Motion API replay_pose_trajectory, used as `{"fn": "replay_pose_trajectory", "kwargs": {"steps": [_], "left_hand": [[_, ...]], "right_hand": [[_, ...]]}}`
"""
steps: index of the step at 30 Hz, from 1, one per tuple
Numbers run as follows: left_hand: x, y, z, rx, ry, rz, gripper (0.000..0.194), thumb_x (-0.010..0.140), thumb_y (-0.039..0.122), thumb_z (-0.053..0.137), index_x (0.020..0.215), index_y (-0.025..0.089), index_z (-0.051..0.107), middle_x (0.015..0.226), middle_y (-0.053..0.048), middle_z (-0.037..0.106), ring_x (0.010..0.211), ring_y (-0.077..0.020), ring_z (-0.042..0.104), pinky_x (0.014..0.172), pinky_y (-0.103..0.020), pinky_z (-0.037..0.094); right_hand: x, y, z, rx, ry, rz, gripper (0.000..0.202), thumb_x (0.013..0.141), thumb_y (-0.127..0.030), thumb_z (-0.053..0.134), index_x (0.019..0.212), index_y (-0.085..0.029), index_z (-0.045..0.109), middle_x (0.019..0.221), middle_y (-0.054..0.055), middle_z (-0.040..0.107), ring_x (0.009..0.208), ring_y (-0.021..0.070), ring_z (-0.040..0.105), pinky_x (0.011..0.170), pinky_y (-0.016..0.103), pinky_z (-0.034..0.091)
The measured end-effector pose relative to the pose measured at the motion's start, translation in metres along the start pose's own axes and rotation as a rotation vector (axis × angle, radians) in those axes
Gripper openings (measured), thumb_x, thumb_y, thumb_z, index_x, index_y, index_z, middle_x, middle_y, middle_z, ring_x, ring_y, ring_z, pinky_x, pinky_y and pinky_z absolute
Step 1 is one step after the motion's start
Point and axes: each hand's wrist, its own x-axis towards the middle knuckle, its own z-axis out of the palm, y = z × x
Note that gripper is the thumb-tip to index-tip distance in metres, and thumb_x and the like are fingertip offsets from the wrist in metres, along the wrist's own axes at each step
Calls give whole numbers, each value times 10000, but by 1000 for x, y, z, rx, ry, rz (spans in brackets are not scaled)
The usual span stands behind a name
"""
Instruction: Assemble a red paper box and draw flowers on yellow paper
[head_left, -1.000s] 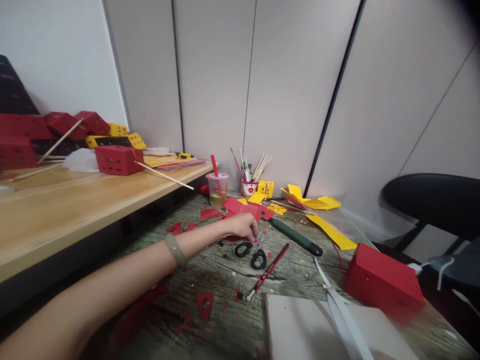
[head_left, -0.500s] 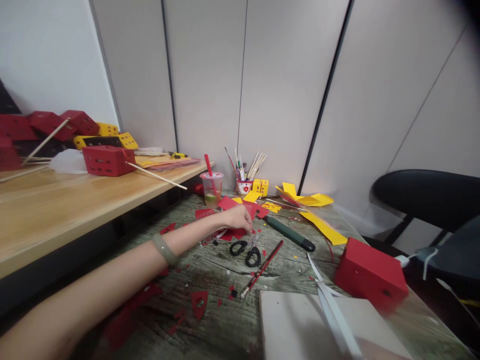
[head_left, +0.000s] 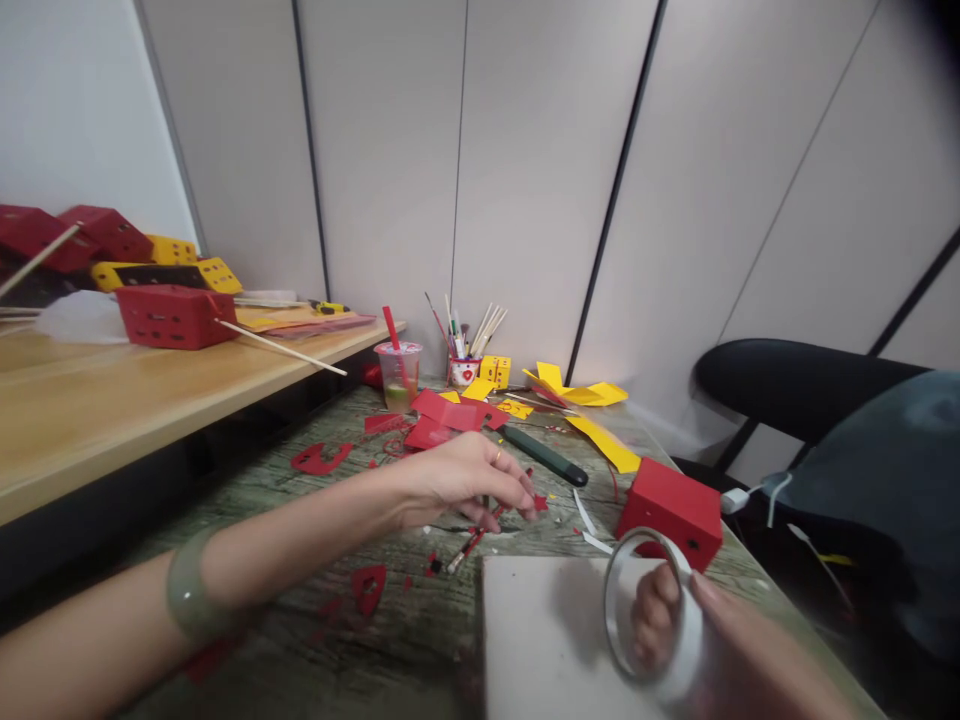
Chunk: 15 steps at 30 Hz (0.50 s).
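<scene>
My left hand (head_left: 480,475), with a green bangle (head_left: 187,585) on its wrist, reaches over the middle of the table. Its fingertips are pinched at a small red paper piece (head_left: 541,502), star-like in outline. Below those fingers lies a red paintbrush (head_left: 466,550), partly covered by the hand. At the lower right, my blurred right hand (head_left: 757,640) is closed on a roll of white tape (head_left: 686,640). Some fingers show through its ring. White strips (head_left: 586,515) extend beyond the roll. Under it lies a white board (head_left: 532,640).
A red paper box (head_left: 671,510) stands by the right edge, near a black chair (head_left: 795,385). Behind are a green cutter (head_left: 544,455), yellow paper (head_left: 607,445), red scraps, a drink cup (head_left: 399,375) and a brush pot (head_left: 464,372). A higher wooden table (head_left: 187,395) on the left bears several boxes.
My left hand has come nearer and to the right from beside the scissors, which it now hides. The tape roll and my right hand have come into clear view. The camera has turned slightly right.
</scene>
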Motion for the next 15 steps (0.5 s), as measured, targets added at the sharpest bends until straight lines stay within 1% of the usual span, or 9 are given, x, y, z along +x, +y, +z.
{"fn": "replay_pose_trajectory", "kwargs": {"steps": [2,4,6,9,11,12,15], "left_hand": [[-8,0,13,-50,-35,2,96,614,201,640,678,133,618,701,-29,635,621,-91,546,506,-173,432],[-14,-2,23,-95,-53,9,114,626,223,644,693,135,619,699,-24,626,633,-89,541,519,-171,434],[-18,-3,32,-143,-58,13,131,637,242,643,706,133,622,693,-19,617,629,-85,527,526,-174,433],[-21,-7,42,-223,-40,27,140,641,252,647,706,130,625,700,-23,612,643,-93,503,516,-179,424],[-23,-9,49,-261,-15,38,140,638,252,651,705,133,622,714,-29,613,682,-107,498,508,-180,419],[-24,-10,53,-273,0,36,141,632,252,656,702,135,619,717,-30,612,701,-114,497,502,-179,416],[-25,-12,63,-294,17,5,149,608,247,668,694,141,608,712,-25,607,724,-123,502,498,-182,415]], "right_hand": [[-2,-2,2,88,-38,-42,195,633,-397,689,692,-229,610,684,14,554,658,167,556,632,290,456],[-7,-4,8,82,-69,-112,187,607,-322,726,676,-215,589,699,5,545,673,147,537,630,251,442],[-13,-6,15,-19,-39,-199,186,625,-322,716,672,-207,577,693,2,551,674,134,519,620,219,423],[-20,-9,21,-300,66,-310,172,688,-367,661,676,-211,591,641,-2,574,628,117,500,583,191,397],[-22,-10,21,-459,98,-298,176,702,-381,644,678,-211,603,611,1,589,571,112,485,529,192,384],[-22,-11,21,-502,114,-275,178,694,-384,648,687,-210,609,600,1,594,545,111,479,503,196,380],[-21,-10,22,-527,173,-236,207,653,-397,666,715,-204,622,546,-8,581,489,108,478,459,202,378]]}}
